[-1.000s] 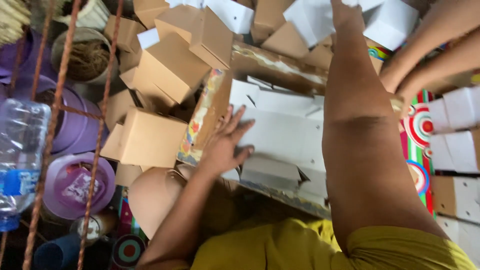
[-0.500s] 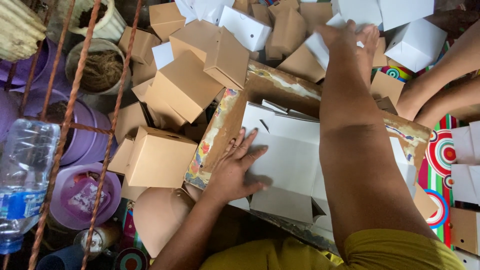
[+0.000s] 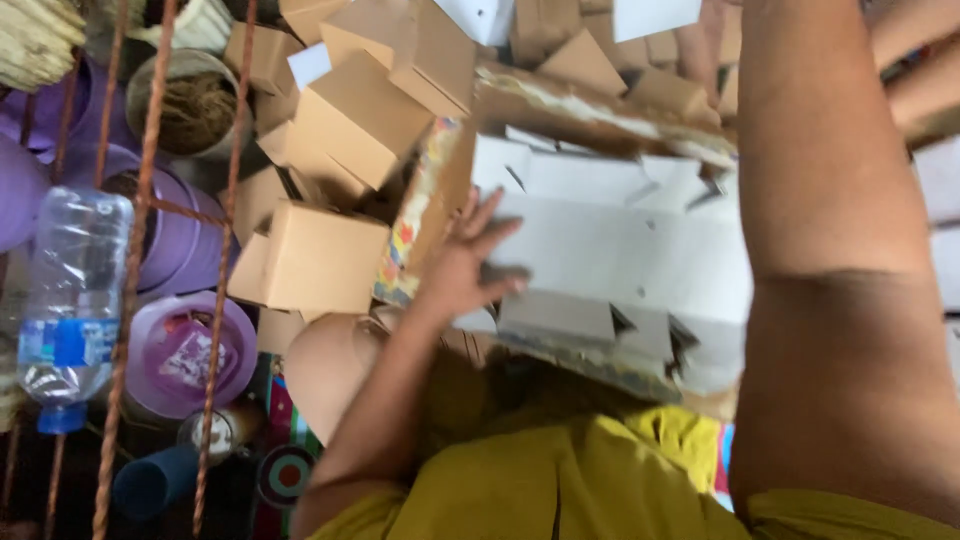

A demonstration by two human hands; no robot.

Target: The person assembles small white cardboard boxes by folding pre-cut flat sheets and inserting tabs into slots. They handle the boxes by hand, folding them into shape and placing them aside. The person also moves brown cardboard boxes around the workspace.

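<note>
A clear plastic water bottle with a blue label and blue cap stands at nine o'clock, behind two rusty metal bars that run from top to bottom. Just right of it, at eight o'clock, sits a purple plastic bowl with scraps inside. A round tub of brown fibre lies at eleven o'clock, with more purple tubs to its left. A pile of small folded brown cardboard boxes fills the area from ten to twelve o'clock. A dark blue cup lies at seven o'clock.
</note>
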